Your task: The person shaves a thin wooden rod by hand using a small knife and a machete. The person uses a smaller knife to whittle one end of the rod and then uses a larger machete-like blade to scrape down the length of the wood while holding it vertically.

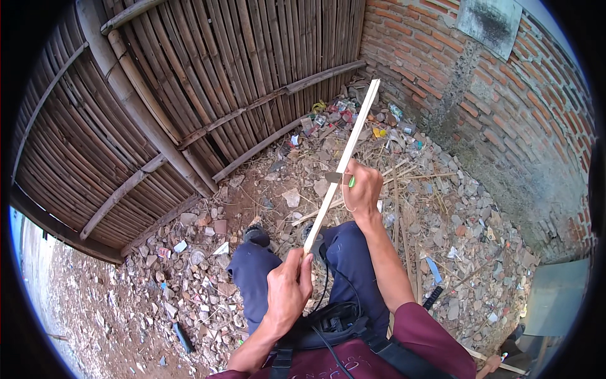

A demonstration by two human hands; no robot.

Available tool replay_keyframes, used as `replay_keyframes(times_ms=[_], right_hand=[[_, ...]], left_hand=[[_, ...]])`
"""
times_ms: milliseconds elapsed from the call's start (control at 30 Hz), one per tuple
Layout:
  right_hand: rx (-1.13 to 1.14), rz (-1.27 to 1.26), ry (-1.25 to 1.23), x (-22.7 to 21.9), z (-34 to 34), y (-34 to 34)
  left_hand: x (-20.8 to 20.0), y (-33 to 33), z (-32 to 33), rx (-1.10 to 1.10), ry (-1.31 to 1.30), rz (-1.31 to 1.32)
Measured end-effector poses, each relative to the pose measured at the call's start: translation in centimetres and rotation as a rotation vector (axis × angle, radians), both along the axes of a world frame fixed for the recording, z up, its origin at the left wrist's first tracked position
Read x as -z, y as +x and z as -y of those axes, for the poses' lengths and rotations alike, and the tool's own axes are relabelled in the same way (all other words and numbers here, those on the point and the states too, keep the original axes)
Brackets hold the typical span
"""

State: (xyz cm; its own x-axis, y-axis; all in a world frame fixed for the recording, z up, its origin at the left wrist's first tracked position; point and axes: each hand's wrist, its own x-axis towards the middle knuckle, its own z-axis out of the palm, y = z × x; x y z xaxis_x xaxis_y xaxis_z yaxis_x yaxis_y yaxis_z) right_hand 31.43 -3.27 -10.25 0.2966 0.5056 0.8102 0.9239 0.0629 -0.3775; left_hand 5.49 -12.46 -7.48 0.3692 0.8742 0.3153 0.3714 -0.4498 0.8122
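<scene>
A long, pale strip of split wood or bamboo (355,134) slants up and away from me, its far end near the corner of the walls. My left hand (290,285) is closed round its near end, just above my knees. Farther up the strip, my right hand (365,189) grips a small knife with a green handle; its short, dark blade (333,177) lies across the strip. Part of the handle is hidden in my fingers. A thin pale loop, perhaps a shaving or cord, hangs beside that hand.
A bamboo slat wall (208,69) stands ahead and left, a brick wall (416,47) right. Stones and litter (196,271) cover the ground. Loose sticks (404,221) lie right of my legs, near a black ribbed handle (433,297). Another person's hand (490,364) shows lower right.
</scene>
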Motion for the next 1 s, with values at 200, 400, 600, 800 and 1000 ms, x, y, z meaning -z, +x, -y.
replay_keyframes(times_ms=[200,400,600,800,1000], right_hand=[[-0.111,-0.044,-0.027,-0.6,0.3,-2.1],[-0.536,-0.581,-0.195,0.1,-0.3,-2.3],[-0.205,-0.088,0.008,-0.2,-0.3,-1.9],[-0.147,-0.067,0.008,-0.6,-0.3,-1.2],[-0.030,0.094,0.054,-1.1,-1.5,-0.9]], left_hand=[[-0.5,-1.2,-0.6,-0.018,0.009,-0.023],[-0.3,-0.8,-0.7,-0.015,0.044,-0.033],[-0.4,-0.7,-0.5,0.001,0.006,-0.047],[-0.1,-0.4,0.2,0.021,0.004,-0.028],[-0.1,-0.3,-0.2,0.000,0.004,-0.007]])
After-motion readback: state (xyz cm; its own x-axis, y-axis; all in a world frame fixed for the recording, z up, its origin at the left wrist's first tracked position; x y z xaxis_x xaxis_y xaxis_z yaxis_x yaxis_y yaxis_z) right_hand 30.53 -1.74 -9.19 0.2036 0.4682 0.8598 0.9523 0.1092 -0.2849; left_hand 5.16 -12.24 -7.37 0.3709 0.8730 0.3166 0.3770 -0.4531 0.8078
